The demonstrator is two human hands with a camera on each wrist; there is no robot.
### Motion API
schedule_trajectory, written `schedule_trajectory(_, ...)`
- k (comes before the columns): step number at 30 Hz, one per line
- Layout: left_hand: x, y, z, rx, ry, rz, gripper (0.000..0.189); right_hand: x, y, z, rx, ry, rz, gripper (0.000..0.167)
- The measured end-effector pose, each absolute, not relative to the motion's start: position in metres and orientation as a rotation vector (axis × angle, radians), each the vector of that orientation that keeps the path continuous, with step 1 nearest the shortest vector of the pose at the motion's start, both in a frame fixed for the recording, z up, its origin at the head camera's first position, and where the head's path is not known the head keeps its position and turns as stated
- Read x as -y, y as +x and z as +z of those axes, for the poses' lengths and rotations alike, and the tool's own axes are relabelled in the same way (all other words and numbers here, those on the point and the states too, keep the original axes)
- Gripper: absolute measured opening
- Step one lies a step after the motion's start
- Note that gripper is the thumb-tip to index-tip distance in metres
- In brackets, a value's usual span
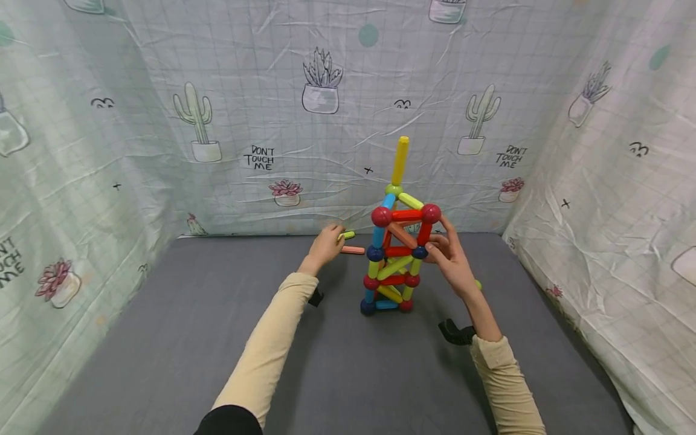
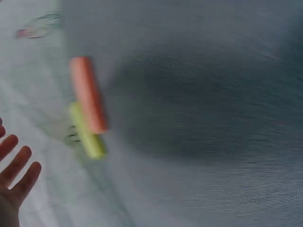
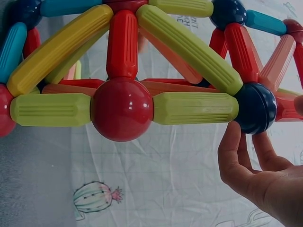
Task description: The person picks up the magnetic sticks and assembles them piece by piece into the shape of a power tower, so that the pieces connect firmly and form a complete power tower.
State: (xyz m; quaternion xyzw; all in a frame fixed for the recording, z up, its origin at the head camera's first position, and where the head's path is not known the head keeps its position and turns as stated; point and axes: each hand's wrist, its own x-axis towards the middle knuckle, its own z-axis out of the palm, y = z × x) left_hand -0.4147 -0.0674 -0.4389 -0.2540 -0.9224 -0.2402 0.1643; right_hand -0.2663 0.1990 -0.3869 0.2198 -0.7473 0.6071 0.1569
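A tower of magnetic sticks and balls (image 1: 399,251) stands upright on the grey table, its top a single yellow stick (image 1: 400,160). My right hand (image 1: 452,264) holds the tower's right side. In the right wrist view its fingertips touch a dark blue ball (image 3: 258,109) at a joint. Left of the tower, my left hand (image 1: 324,243) hovers close to two loose sticks. These are a yellow-green stick (image 2: 88,135) and a salmon stick (image 2: 89,94), lying side by side. The left wrist view shows the left fingers (image 2: 27,182) spread, apart from both sticks.
A pale curtain (image 1: 337,145) printed with cacti hangs behind the grey table (image 1: 217,338) and along both sides. Something yellow-green (image 1: 478,284) shows partly behind my right wrist. Black wrist mounts (image 1: 455,333) stick out from the forearms.
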Motion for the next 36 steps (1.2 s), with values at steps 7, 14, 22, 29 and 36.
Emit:
schedule_trajectory(7,0.065,-0.416,-0.474,2.796,-0.751,-0.239,0.045,-0.197,-0.266,-0.385,2.160,0.617,1.713,0.061)
schedule_trajectory(14,0.065,-0.417,-0.488,2.961,-0.721,-0.132,0.055,-0.197,-0.265,-0.383,2.195,0.614,1.694,0.062)
schedule_trajectory(22,0.065,-0.418,-0.494,2.968,-0.681,-0.088,0.057,-0.198,-0.264,-0.379,2.236,0.599,1.694,0.061)
schedule_trajectory(29,0.064,-0.416,-0.496,2.854,-0.657,0.051,0.035,-0.200,-0.265,-0.380,2.244,0.594,1.693,0.061)
schedule_trajectory(36,0.077,-0.456,-0.542,2.756,-0.758,0.091,0.023,-0.203,-0.262,-0.381,2.232,0.600,1.689,0.062)
